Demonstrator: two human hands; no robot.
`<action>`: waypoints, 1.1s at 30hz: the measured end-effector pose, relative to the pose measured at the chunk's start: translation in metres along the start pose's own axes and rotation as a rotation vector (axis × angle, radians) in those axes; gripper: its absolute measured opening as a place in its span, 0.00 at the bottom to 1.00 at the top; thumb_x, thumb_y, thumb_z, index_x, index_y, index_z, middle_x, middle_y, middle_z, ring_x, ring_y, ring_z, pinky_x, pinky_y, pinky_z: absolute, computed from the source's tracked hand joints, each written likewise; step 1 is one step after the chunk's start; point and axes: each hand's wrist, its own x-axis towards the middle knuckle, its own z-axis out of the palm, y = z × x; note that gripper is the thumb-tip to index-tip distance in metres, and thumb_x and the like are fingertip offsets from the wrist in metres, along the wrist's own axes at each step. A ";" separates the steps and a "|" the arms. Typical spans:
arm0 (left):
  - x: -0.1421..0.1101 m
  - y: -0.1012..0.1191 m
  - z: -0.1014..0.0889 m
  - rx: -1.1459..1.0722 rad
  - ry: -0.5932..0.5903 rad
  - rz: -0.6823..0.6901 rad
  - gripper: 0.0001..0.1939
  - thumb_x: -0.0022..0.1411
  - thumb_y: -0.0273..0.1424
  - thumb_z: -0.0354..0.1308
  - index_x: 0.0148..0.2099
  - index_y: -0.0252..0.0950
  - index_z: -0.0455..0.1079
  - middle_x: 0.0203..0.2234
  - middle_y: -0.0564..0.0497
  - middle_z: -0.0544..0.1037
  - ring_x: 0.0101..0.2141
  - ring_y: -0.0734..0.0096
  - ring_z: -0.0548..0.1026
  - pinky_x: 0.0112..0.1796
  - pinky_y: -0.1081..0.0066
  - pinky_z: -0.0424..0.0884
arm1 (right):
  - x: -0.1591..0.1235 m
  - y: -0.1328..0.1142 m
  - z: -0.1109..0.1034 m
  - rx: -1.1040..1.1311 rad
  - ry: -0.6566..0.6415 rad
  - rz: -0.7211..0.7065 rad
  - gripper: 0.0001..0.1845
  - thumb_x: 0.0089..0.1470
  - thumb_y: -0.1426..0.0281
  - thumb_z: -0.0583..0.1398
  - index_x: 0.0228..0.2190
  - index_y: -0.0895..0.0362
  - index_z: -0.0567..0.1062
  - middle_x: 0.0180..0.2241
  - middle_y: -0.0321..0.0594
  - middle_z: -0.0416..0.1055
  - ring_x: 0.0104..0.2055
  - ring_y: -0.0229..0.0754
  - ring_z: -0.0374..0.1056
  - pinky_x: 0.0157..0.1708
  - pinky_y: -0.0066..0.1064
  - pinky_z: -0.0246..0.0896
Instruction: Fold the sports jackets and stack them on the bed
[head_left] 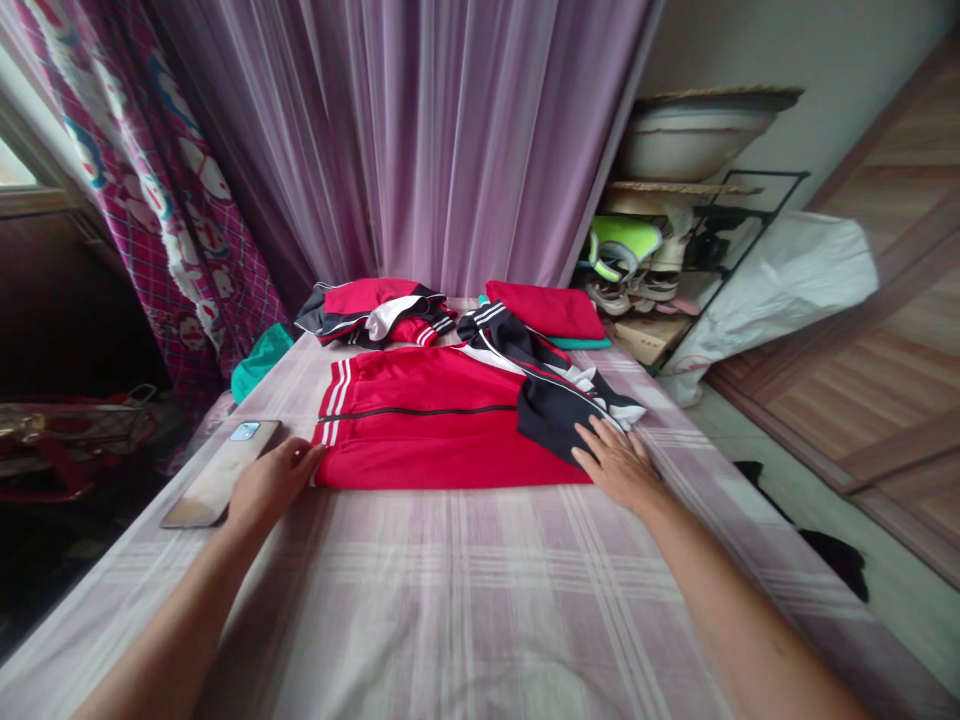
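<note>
Checked cloth (450, 620) spreads out nearest you, soft and a little rumpled, wide enough to carry everything else before you. Across its middle lies the red jacket (427, 450), hem to your left and dark upper end to your right, its near edge running almost straight between your hands. Expect it to be light and limp: the fabric looks thin and smooth, so layers may slide over one another, and it should bend wherever you lift it but not break. Behind it on the left sits a loose bundle (360, 300) of similar clothes, and on the right a neatly folded red garment (547, 308); both stand clear of your fingers. Your jacket's dark sleeve (544, 405) is laid over the upper end, and its loose layers look likeliest to slip, so support them from beneath. Your hands are well apart: the right hand (622, 468) rests on that dark end with fingers spread, while the left hand (274, 475) curls at the near hem corner, though you cannot tell whether it pinches the cloth there. Just beside it lies your phone (217, 475), which looks stiff and slick. For a firm hold, favour the striped hem (337, 390), which seems thicker; the zip (427, 410) is probably the stiffest line.
</note>
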 end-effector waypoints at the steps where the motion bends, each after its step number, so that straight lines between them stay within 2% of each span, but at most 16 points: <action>1: 0.002 0.001 -0.001 0.025 -0.004 0.013 0.26 0.64 0.52 0.44 0.43 0.41 0.75 0.32 0.44 0.82 0.34 0.54 0.79 0.31 0.66 0.67 | -0.001 0.001 0.005 -0.001 -0.007 0.014 0.27 0.62 0.60 0.49 0.58 0.52 0.70 0.63 0.47 0.62 0.65 0.51 0.57 0.62 0.52 0.49; 4: 0.009 0.007 -0.006 0.070 0.035 0.072 0.23 0.64 0.48 0.46 0.47 0.39 0.74 0.37 0.43 0.83 0.39 0.53 0.79 0.36 0.64 0.70 | -0.003 0.005 0.011 0.022 0.068 -0.006 0.25 0.62 0.60 0.49 0.56 0.52 0.72 0.62 0.46 0.65 0.64 0.50 0.59 0.62 0.51 0.50; 7: 0.017 0.022 -0.015 0.138 0.126 0.163 0.21 0.64 0.41 0.48 0.52 0.37 0.72 0.43 0.42 0.82 0.45 0.51 0.78 0.43 0.59 0.71 | -0.003 0.011 0.008 0.064 0.180 -0.044 0.23 0.63 0.61 0.49 0.50 0.54 0.77 0.57 0.48 0.71 0.59 0.49 0.65 0.58 0.47 0.55; 11: 0.021 0.064 -0.019 0.139 0.178 0.340 0.22 0.66 0.41 0.47 0.53 0.37 0.73 0.45 0.41 0.81 0.47 0.50 0.77 0.46 0.56 0.71 | -0.004 0.013 -0.004 0.089 0.277 -0.086 0.22 0.64 0.61 0.49 0.46 0.56 0.79 0.53 0.50 0.74 0.56 0.50 0.68 0.57 0.47 0.57; 14: 0.012 0.102 -0.004 0.051 0.162 0.538 0.23 0.68 0.43 0.45 0.54 0.38 0.73 0.48 0.43 0.80 0.49 0.53 0.76 0.51 0.57 0.69 | -0.007 0.002 -0.013 0.096 0.297 -0.112 0.22 0.65 0.62 0.49 0.50 0.56 0.77 0.56 0.49 0.71 0.60 0.51 0.64 0.61 0.49 0.52; 16: 0.003 0.120 0.014 0.023 0.113 0.646 0.24 0.69 0.44 0.44 0.57 0.39 0.71 0.53 0.44 0.78 0.53 0.56 0.74 0.55 0.57 0.67 | -0.010 -0.010 -0.016 0.100 0.236 -0.148 0.24 0.65 0.62 0.49 0.55 0.55 0.74 0.60 0.48 0.67 0.63 0.50 0.61 0.63 0.48 0.49; 18: -0.003 0.128 0.033 0.038 0.070 0.679 0.26 0.70 0.46 0.42 0.62 0.41 0.67 0.60 0.44 0.72 0.59 0.56 0.69 0.59 0.55 0.63 | -0.013 -0.020 -0.017 0.090 0.106 -0.169 0.25 0.65 0.61 0.48 0.58 0.53 0.70 0.64 0.46 0.62 0.66 0.50 0.56 0.64 0.50 0.47; 21: -0.004 0.127 0.056 0.095 0.043 0.640 0.29 0.70 0.47 0.42 0.66 0.43 0.62 0.66 0.44 0.62 0.65 0.54 0.60 0.62 0.50 0.57 | -0.013 -0.025 -0.015 0.060 -0.093 -0.098 0.28 0.65 0.58 0.48 0.62 0.51 0.66 0.66 0.45 0.58 0.68 0.51 0.53 0.64 0.53 0.46; 24: 0.002 0.120 0.063 0.113 0.022 0.632 0.29 0.70 0.47 0.42 0.68 0.45 0.59 0.67 0.46 0.59 0.66 0.55 0.58 0.63 0.51 0.55 | -0.011 -0.021 -0.013 0.052 -0.145 -0.034 0.29 0.65 0.58 0.48 0.63 0.52 0.64 0.67 0.46 0.56 0.68 0.50 0.51 0.65 0.52 0.44; 26: 0.007 0.119 0.060 0.101 0.006 0.629 0.27 0.70 0.46 0.42 0.67 0.47 0.60 0.67 0.47 0.61 0.65 0.56 0.59 0.62 0.52 0.57 | -0.011 -0.019 -0.013 0.064 -0.122 -0.037 0.28 0.65 0.58 0.48 0.62 0.52 0.65 0.67 0.46 0.56 0.68 0.51 0.51 0.65 0.52 0.45; 29: 0.015 0.128 0.044 0.069 -0.006 0.624 0.24 0.71 0.42 0.42 0.63 0.44 0.66 0.61 0.45 0.70 0.60 0.56 0.67 0.58 0.53 0.63 | -0.011 -0.019 -0.014 0.090 -0.082 -0.055 0.28 0.64 0.58 0.49 0.61 0.53 0.67 0.65 0.48 0.59 0.67 0.52 0.54 0.64 0.53 0.47; 31: 0.023 0.143 0.031 0.050 0.029 0.659 0.23 0.70 0.40 0.43 0.61 0.41 0.69 0.57 0.43 0.74 0.56 0.56 0.72 0.56 0.54 0.66 | -0.012 -0.018 -0.014 0.111 -0.049 -0.070 0.26 0.64 0.58 0.50 0.59 0.53 0.69 0.64 0.47 0.62 0.66 0.52 0.56 0.62 0.52 0.50; 33: 0.034 0.165 0.020 0.045 0.103 0.729 0.22 0.69 0.39 0.46 0.59 0.40 0.70 0.56 0.42 0.74 0.55 0.56 0.72 0.55 0.54 0.66 | -0.011 -0.014 -0.014 0.142 0.001 -0.080 0.24 0.63 0.59 0.51 0.56 0.51 0.73 0.62 0.45 0.65 0.64 0.50 0.59 0.61 0.50 0.54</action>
